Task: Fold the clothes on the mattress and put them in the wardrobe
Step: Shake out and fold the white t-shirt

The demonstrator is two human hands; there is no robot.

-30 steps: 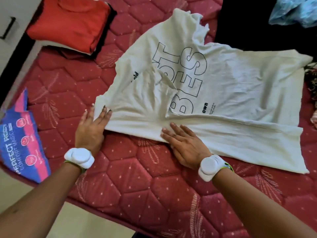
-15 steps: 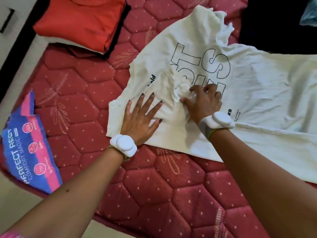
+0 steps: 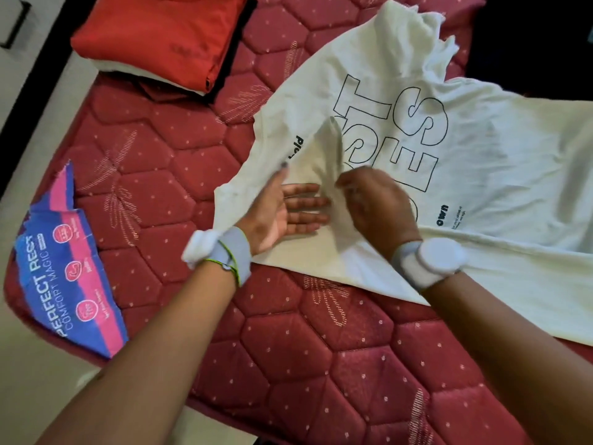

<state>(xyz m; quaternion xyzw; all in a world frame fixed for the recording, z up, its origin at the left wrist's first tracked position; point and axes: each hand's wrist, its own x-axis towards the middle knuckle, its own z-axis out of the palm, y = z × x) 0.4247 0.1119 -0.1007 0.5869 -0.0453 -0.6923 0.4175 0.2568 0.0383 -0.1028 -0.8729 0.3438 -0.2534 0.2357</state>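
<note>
Pinching a raised ridge of cloth with the right hand (image 3: 375, 203), fingers curled round the peak; whether tightly held cannot be told through the blur. Lying flat and palm up beside it, the left hand (image 3: 282, 210), fingers straight and relaxed, gripping nothing, with the near edge of the white T-shirt (image 3: 481, 162) draped partly over thumb and wrist.

Best done, by judgement: lift the ridge only a little, sweep the flat hand outward under or along the cloth to draw the wrinkle toward the sleeve, then lay the ridge down and press smooth before folding. Pull gently, since thin cotton bunches again easily.

Spread face up across the red quilted mattress (image 3: 288, 332), not yet folded square; large outlined letters on the chest, small black print near the hem side, collar end crumpled at the far edge. Folded red clothes (image 3: 160, 36) stacked well apart at the far left corner.
</note>
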